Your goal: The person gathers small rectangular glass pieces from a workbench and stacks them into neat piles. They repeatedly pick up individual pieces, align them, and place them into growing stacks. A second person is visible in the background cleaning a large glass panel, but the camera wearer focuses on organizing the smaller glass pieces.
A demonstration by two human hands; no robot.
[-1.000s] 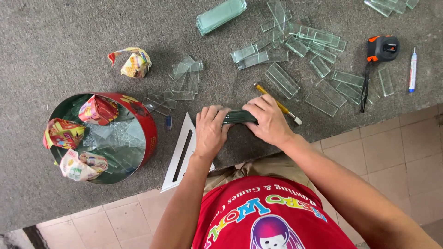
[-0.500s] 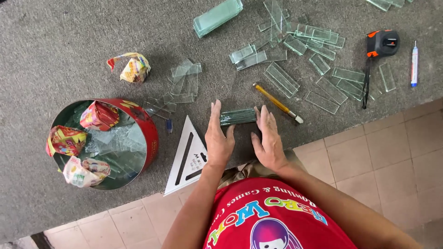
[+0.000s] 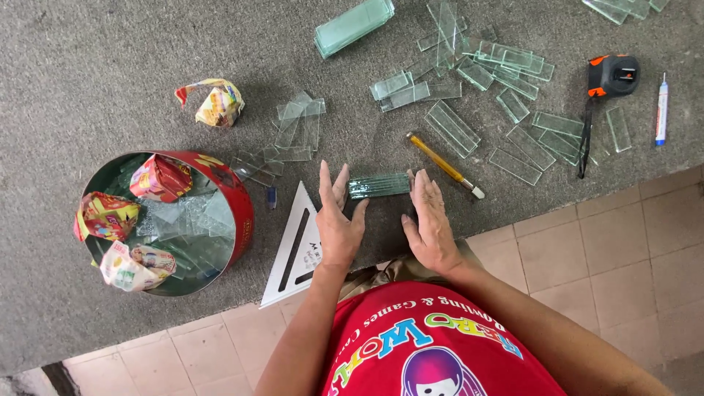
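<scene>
- I saw the stack of glass strips (image 3: 378, 185) lying on the grey table (image 3: 110, 59), between both hands.
- Left hand (image 3: 339, 224) lay flat, fingers (image 3: 324, 183) spread, holding nothing.
- Right hand (image 3: 431, 227) was also flat and open, just beside the stack's end.
- Yellow glass cutter (image 3: 442, 164) lay near the right hand.

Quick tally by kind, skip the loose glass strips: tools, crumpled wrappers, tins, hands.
Tools: 4 – glass cutter, tape measure, marker pen, white triangular square
Crumpled wrappers: 4 – one on the mat, three in the tin
Red round tin: 1
Hands: 2 – left hand, right hand, both flat beside a glass stack
Total: 11
</scene>
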